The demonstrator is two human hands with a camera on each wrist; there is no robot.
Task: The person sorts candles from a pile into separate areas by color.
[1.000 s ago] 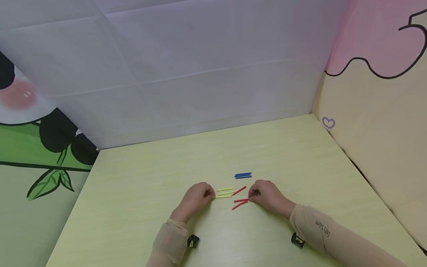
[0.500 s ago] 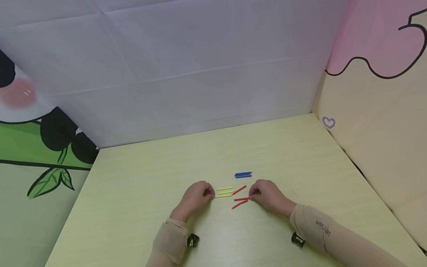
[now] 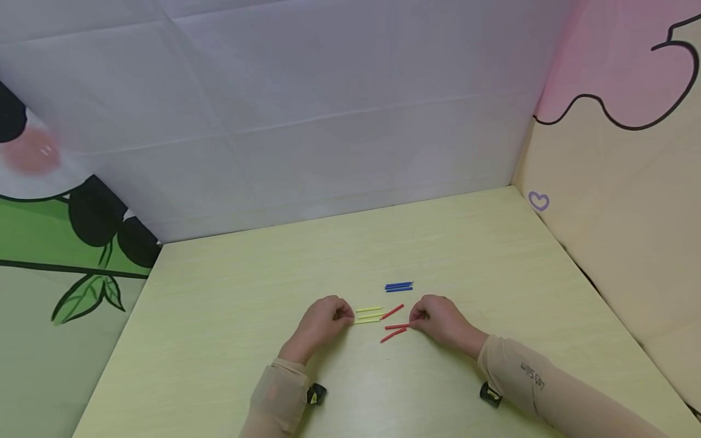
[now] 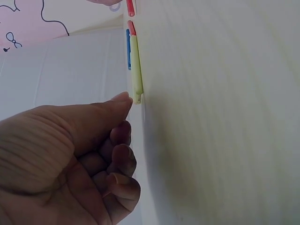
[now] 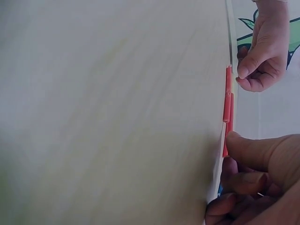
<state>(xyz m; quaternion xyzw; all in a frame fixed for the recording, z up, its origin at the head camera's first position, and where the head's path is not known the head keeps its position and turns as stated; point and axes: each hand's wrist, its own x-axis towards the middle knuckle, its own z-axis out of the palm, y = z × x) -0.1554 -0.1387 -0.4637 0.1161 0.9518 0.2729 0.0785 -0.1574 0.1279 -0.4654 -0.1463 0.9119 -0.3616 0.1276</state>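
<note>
In the head view my left hand (image 3: 323, 323) is at the left end of the front yellow stick (image 3: 368, 322), among three thin yellow sticks lying side by side. The left wrist view has the thumb and bent fingers (image 4: 123, 158) meeting right at that stick's end. My right hand (image 3: 442, 320) pinches the right end of a thin red stick (image 3: 395, 327); in the right wrist view its thumb lies over the stick. Another red stick (image 3: 393, 336) slants just in front, and a third red stick (image 3: 392, 311) slants behind, its lower end against the yellow ones.
Three blue sticks (image 3: 398, 286) lie together behind the red ones. The pale wooden table (image 3: 246, 286) meets a white cloth wall (image 3: 328, 152) at the back, with printed panels left and right. Small black cameras (image 3: 316, 395) are strapped at both wrists.
Very little differs. The right hand and its red stick have shifted a few pixels to the right; the left hand stays at the yellow stick's end.
</note>
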